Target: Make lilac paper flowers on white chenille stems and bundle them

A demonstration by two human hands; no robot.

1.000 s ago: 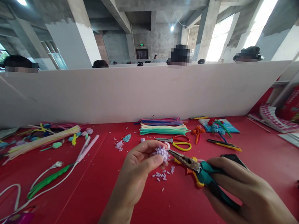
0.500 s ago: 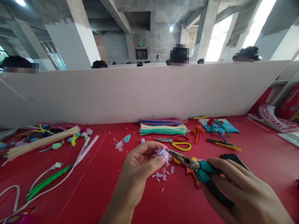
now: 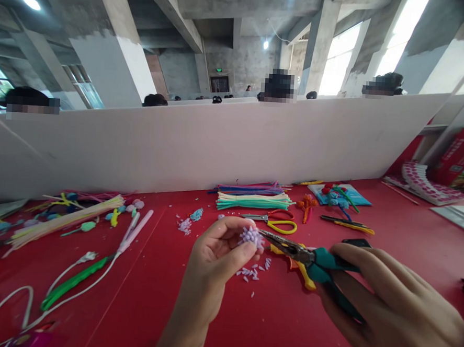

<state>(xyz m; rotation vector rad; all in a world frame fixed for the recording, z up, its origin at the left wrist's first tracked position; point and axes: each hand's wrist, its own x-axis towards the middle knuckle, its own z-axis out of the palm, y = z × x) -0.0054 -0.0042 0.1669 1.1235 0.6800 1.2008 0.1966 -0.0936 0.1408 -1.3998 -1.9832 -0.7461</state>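
Observation:
Between the thumb and fingers of my left hand (image 3: 221, 262) is a small lilac ball with a spiky, tufted surface (image 3: 250, 238). My right hand (image 3: 397, 304) is wrapped round the teal and black handles of long-nose pliers (image 3: 313, 262). The pliers' tips reach the right side of the ball; whether they grip a tuft is too small to tell. Below the ball, loose lilac clippings (image 3: 250, 273) lie on the red table (image 3: 269, 327). Yellow and orange fuzzy pieces (image 3: 304, 272) lie partly behind the pliers.
Scissors (image 3: 280, 222) and bundled pipe cleaners (image 3: 254, 200) lie beyond my hands. A phone (image 3: 356, 243) is partly hidden behind my right hand. At left are a corded pink tool (image 3: 136, 230) and more pipe cleaners (image 3: 72, 221). A white partition (image 3: 202, 145) borders the table's back.
My right hand and the pliers have shifted slightly right and down, covering more of the phone. My left hand keeps the lilac ball in nearly the same place.

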